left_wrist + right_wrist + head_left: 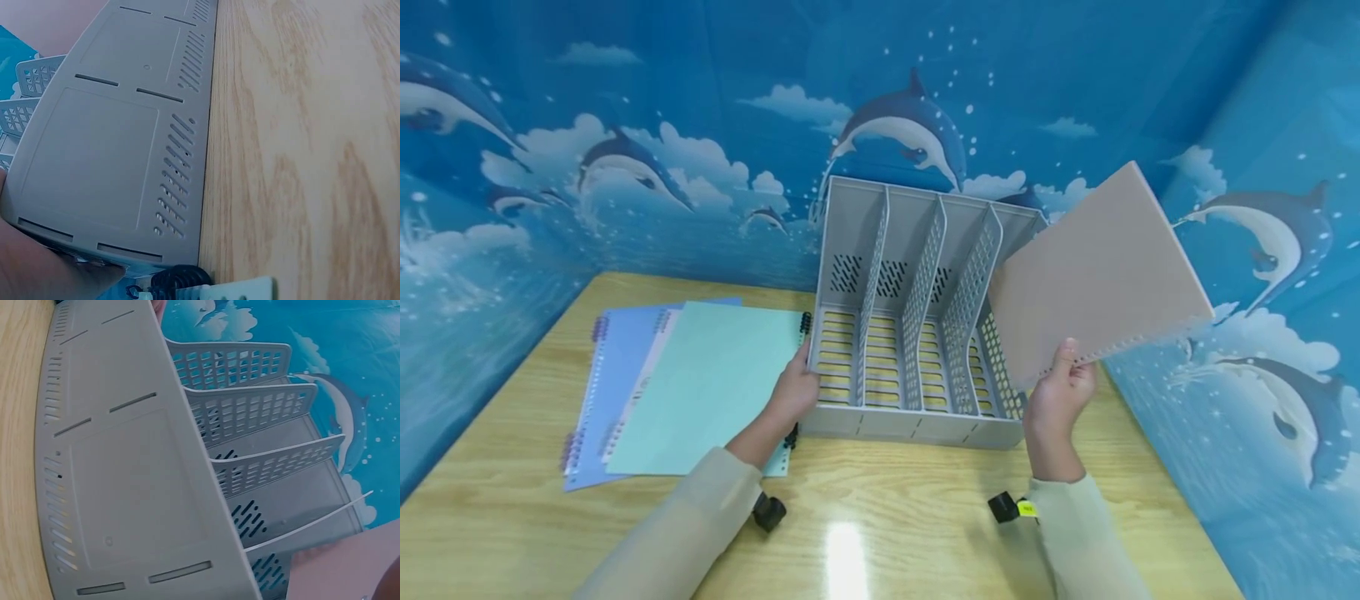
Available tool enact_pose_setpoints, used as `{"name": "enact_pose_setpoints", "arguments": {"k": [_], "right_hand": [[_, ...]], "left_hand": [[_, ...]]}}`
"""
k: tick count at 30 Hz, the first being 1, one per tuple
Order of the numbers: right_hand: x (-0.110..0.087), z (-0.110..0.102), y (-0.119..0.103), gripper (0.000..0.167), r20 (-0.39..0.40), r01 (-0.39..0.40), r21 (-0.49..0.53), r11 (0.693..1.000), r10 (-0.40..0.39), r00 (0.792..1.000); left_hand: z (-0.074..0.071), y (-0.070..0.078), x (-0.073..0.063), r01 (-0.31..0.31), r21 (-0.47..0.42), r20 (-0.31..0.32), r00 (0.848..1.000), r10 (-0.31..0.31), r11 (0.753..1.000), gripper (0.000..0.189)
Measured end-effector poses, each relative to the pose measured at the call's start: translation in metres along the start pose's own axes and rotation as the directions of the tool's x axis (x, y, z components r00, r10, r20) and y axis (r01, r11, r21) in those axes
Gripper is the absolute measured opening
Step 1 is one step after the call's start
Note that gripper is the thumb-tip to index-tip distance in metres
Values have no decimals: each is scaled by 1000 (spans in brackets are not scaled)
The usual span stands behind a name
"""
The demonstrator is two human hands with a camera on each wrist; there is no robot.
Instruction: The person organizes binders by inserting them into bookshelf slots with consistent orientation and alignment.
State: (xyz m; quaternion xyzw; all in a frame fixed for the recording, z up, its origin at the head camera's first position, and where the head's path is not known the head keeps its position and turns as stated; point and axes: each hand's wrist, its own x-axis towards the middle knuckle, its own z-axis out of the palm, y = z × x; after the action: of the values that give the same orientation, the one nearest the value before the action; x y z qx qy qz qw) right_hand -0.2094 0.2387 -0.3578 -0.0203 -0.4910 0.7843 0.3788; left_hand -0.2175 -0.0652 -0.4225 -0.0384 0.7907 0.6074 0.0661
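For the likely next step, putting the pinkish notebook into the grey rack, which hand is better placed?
The right hand, probably: it holds the pinkish notebook near the right side of the grey rack. The left hand grips the rack's left side and seems better suited to steadying.

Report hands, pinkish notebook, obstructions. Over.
Left fingers gripping grey rack at its left side. Right fingers holding pinkish notebook, tilted, at rack's right end. No obstruction visible.

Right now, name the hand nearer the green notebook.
Left. The left hand is at the right edge of the green notebook; the right hand, right of the organizer, holds a pinkish notebook.
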Motion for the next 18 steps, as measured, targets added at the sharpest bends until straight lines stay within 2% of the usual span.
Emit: {"name": "enact_pose_setpoints", "arguments": {"k": [8,18], "right_hand": [[0,-2,11,28,-18,-72,-166,983,70,997],[2,-5,21,30,-25,-151,-310,939,151,988]], "left_hand": [[2,2,1,56,15,-14,998,-56,998,73],[1,3,0,43,19,-13,999,-43,999,72]]}}
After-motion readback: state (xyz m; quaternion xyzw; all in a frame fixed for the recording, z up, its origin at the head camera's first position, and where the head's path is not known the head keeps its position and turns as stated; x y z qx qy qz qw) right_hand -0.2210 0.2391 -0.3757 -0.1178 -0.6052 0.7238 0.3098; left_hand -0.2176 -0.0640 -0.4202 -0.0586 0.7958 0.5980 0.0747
